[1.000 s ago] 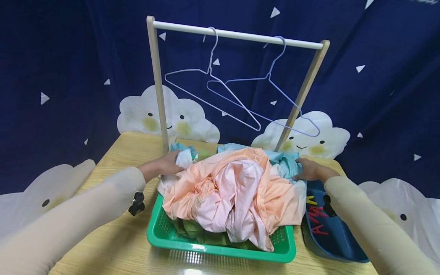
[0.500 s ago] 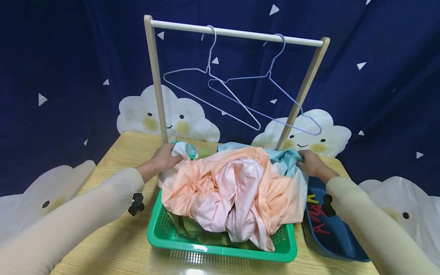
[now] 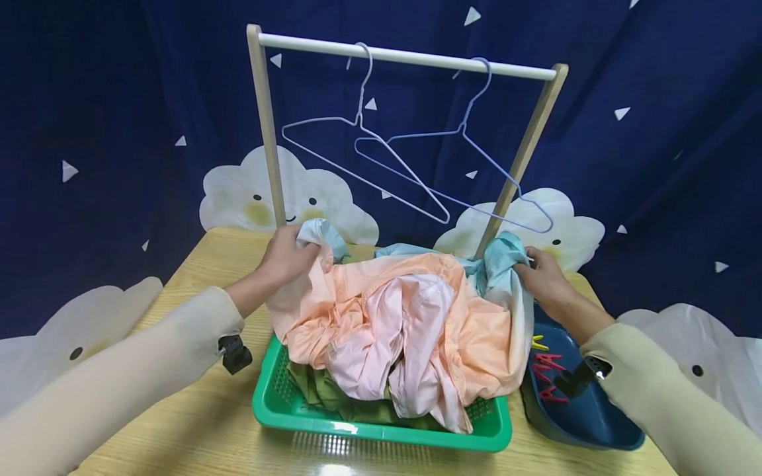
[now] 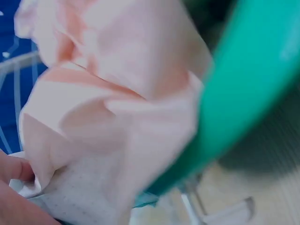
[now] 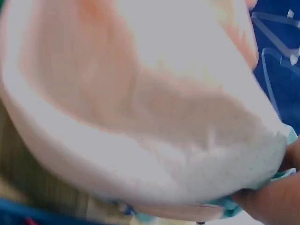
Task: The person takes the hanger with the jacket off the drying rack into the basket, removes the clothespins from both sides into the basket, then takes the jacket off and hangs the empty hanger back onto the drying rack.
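A glossy green plastic basket [image 3: 381, 433] with perforated sides stands between the left and right edges of the wood-grain counter [image 3: 196, 410]. Crumpled olive cloth [image 3: 333, 396] lies inside, beneath a thin, wrinkled garment [image 3: 411, 330], peach and pale pink fading to aqua, heaped over the basket. Beside it, by the counter's right edge, a smooth navy bin [image 3: 601, 416] holds red pegs [image 3: 548, 377]. Arms reach forward, spread apart; the left grip [image 3: 290, 254] and right grip [image 3: 544, 274] each pinch an aqua end of the garment. Near the counter's far edge, a wooden rack [image 3: 417, 57] bears slim wire hangers [image 3: 360, 109].
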Tool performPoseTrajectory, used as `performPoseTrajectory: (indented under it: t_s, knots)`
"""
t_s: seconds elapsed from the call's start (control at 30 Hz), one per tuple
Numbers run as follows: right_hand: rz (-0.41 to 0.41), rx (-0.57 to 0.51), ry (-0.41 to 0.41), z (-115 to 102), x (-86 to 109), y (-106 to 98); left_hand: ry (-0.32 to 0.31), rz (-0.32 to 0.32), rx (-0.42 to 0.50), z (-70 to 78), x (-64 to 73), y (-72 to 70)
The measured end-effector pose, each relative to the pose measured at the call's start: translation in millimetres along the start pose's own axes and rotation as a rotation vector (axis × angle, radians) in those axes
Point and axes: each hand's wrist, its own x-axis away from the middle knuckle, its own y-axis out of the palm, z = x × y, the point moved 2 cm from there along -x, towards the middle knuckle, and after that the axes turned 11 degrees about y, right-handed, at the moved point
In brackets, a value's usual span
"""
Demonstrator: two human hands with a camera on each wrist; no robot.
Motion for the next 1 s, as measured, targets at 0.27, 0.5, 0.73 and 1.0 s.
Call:
performPoseTrajectory:
  t_s: [0.27,0.5,0.73,1.0]
  knots:
    - [-0.147,-0.127,-0.165,-33,51.4,25,0.107,-0.034,0.126,46.5,13.1,-10.9]
    - [-0.243,-0.091,-0.413,-53,89.3,61,0.290,-0.146,0.150,79.2,38.5,-3.2]
    - [-0.473,0.193,-0.515,-63,107.3,102,0.314,-0.577,-0.157,85.9,70.7,16.4]
    - [-0.722,0.607,-0.320,-54,107.6,135,0.027,-1.126,-0.324,61.8,95.5,29.0]
